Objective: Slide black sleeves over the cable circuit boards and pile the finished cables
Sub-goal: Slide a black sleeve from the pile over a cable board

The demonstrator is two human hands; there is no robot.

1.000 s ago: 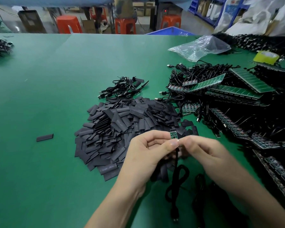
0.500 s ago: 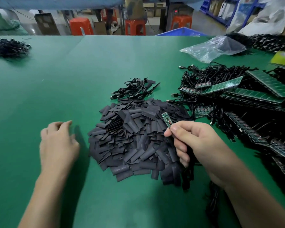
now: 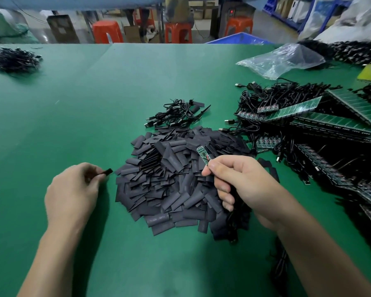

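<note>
Pointing up-left, circuit board (image 3: 203,155) in right hand (image 3: 242,181), sleeve (image 3: 107,172) in left hand (image 3: 73,189)

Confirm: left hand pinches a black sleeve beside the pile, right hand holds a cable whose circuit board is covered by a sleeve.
Not quite. In the head view the circuit board in the right hand is bare green, unsleeved. The left hand does pinch a black sleeve beside the pile.
</note>
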